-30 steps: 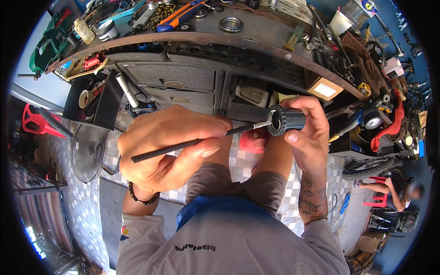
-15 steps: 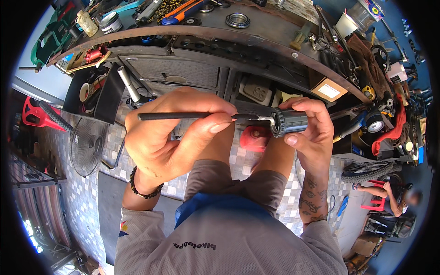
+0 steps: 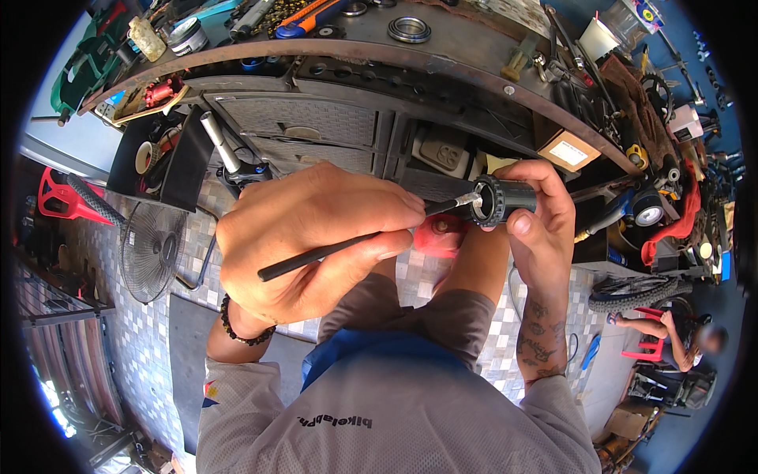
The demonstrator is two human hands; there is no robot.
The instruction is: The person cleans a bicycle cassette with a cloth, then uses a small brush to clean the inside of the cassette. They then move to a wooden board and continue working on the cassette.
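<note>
My left hand [image 3: 316, 245] pinches a thin black brush [image 3: 312, 257] between thumb and fingers. The brush slants up to the right, and its pale, smeared tip touches the near rim of a black bottom bracket cup [image 3: 515, 201]. This short tube has a notched collar at its left end, with whitish grease on the opening's edge. My right hand [image 3: 546, 225] grips it from the right, thumb below and fingers behind. How deep the tip reaches into the opening is hidden.
Beyond my hands stands a workbench [image 3: 466, 71] with a metal ring [image 3: 409, 30], an orange-and-blue cutter [image 3: 309, 17] and crowded tools. A fan [image 3: 154, 251] stands at left. Under the bench are drawers [image 3: 296, 118] and a cardboard box [image 3: 568, 150]. A person [image 3: 683, 340] sits at far right.
The brush has tilted, its rear end dropping and its tip rising along the cup's rim. My left hand has rolled over. The cup has shifted slightly right, still in my right hand.
</note>
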